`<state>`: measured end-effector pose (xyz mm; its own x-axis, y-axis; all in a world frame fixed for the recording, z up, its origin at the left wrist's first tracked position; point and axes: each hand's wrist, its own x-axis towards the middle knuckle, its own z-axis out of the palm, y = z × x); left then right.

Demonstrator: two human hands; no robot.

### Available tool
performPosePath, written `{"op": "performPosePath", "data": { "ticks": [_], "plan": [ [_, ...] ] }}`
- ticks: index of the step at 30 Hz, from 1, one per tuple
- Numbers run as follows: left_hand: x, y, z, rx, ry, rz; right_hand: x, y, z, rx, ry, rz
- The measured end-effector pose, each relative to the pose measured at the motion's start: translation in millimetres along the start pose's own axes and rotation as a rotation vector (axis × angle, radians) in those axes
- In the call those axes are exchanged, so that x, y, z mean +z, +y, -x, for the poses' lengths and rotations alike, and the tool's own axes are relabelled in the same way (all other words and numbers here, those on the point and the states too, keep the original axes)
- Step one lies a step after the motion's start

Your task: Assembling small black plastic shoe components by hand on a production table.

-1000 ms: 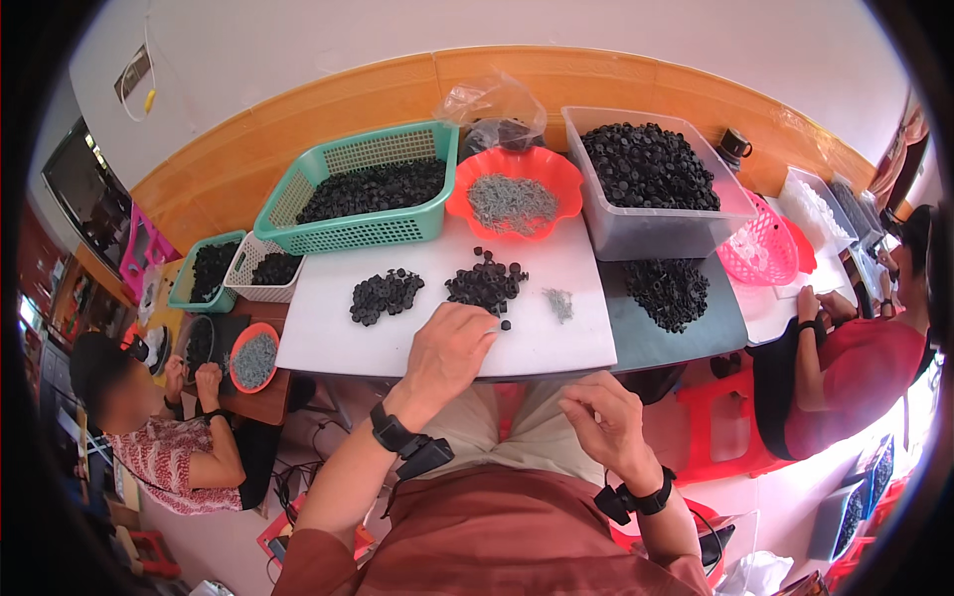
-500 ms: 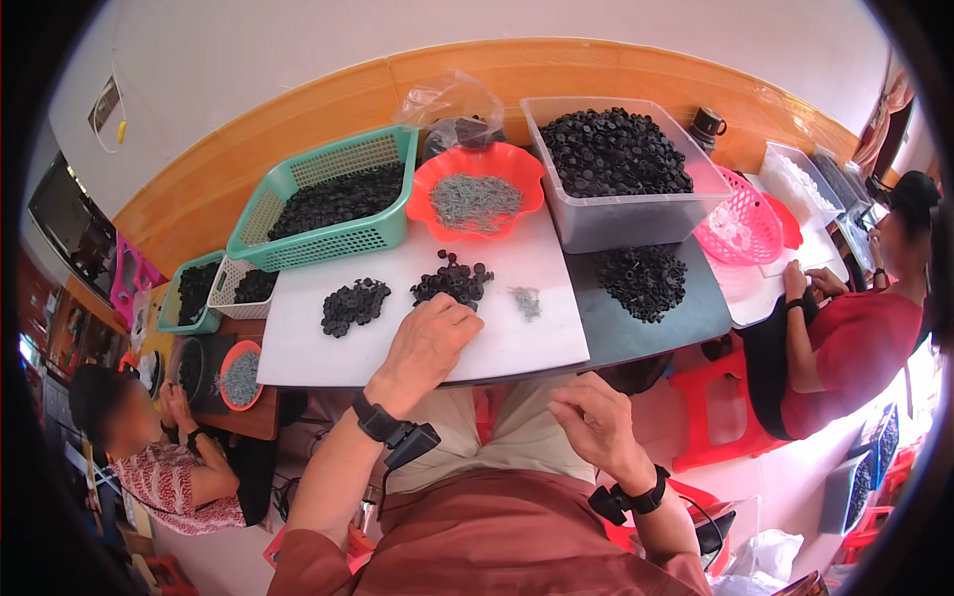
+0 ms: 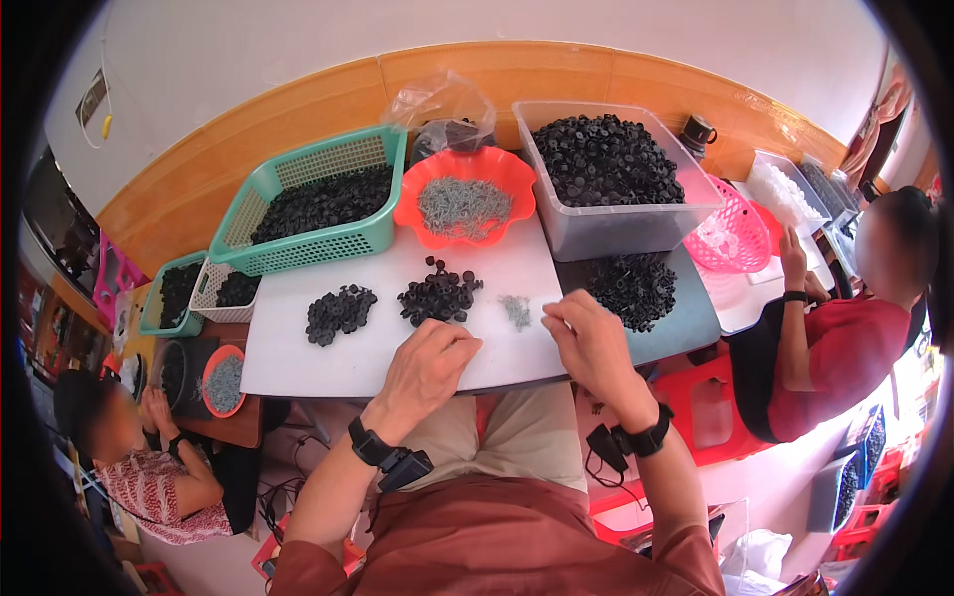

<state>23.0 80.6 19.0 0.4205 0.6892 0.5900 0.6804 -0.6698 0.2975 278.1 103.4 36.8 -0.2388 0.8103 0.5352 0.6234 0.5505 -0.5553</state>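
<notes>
My left hand (image 3: pixel 427 364) is closed over the front part of the white board (image 3: pixel 397 372), just below the middle pile of small black round parts (image 3: pixel 439 295). Whatever its curled fingers hold is hidden. My right hand (image 3: pixel 590 338) has fingers pinched together at the board's right side, beside a small heap of thin grey metal pins (image 3: pixel 516 312); anything in the pinch is too small to make out. Another pile of black parts (image 3: pixel 341 314) lies to the left. Farther right, more small black pieces (image 3: pixel 634 292) are heaped on a dark green mat (image 3: pixel 696 298).
Along the back stand a green basket (image 3: pixel 316 256) of black parts, a red scalloped bowl (image 3: pixel 412 211) of grey pins and a clear tub (image 3: pixel 636 223) of black parts. People sit working at left (image 3: pixel 164 487) and right (image 3: pixel 845 348). A red stool (image 3: pixel 708 397) stands by the right edge.
My left hand has drawn back from the middle black pile toward me. My right hand has risen from over my lap to the board beside the pins.
</notes>
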Motion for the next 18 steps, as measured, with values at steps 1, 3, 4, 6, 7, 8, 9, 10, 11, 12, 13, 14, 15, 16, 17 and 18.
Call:
{"op": "performPosePath", "data": {
  "ticks": [1,3,4,6,7,8,9,10,11,12,13,14,15,16,17,18],
  "plan": [
    [1.0,0.1,2.1,-0.002,0.004,0.001,4.4,5.8,-7.3,-0.004,-0.003,0.002],
    [3.5,0.9,3.7,-0.007,0.033,0.021,10.9,16.1,-18.8,0.005,-0.071,0.123],
    [3.8,1.0,4.3,-0.009,0.039,0.023,14.1,19.0,-23.2,0.001,-0.074,0.128],
    [4.1,0.9,5.4,-0.03,0.087,0.034,18.9,21.2,-30.4,0.028,-0.161,0.171],
    [4.0,0.7,6.3,-0.033,0.094,0.035,20.1,19.8,-33.9,0.023,-0.165,0.175],
    [3.9,0.6,7.2,-0.046,0.102,0.053,21.6,18.2,-37.2,0.032,-0.21,0.195],
    [4.1,0.3,7.7,-0.058,0.11,0.071,22.7,17.0,-40.4,0.042,-0.255,0.215],
    [4.6,-0.1,8.5,-0.062,0.116,0.072,24.0,16.2,-43.4,0.037,-0.26,0.219],
    [5.4,-0.4,9.0,-0.054,0.127,0.077,25.2,15.7,-46.3,0.043,-0.302,0.233],
    [6.1,-0.9,9.2,-0.045,0.137,0.082,26.2,15.1,-49.2,0.049,-0.343,0.247],
    [6.7,-1.4,9.6,-0.05,0.141,0.083,26.2,13.1,-52.0,0.046,-0.348,0.25],
    [7.3,-1.9,10.0,-0.053,0.152,0.105,25.4,10.0,-54.9,0.063,-0.364,0.258],
    [7.7,-2.4,10.6,-0.056,0.163,0.126,25.4,7.9,-56.7,0.08,-0.38,0.266],
    [7.7,-2.6,10.6,-0.058,0.168,0.128,25.7,7.5,-58.1,0.077,-0.382,0.27],
    [7.5,-2.9,10.6,-0.068,0.173,0.138,26.3,8.0,-59.2,0.096,-0.394,0.262],
    [7.0,-3.3,10.8,-0.078,0.178,0.147,26.7,8.1,-60.2,0.116,-0.405,0.254]
  ]
}}
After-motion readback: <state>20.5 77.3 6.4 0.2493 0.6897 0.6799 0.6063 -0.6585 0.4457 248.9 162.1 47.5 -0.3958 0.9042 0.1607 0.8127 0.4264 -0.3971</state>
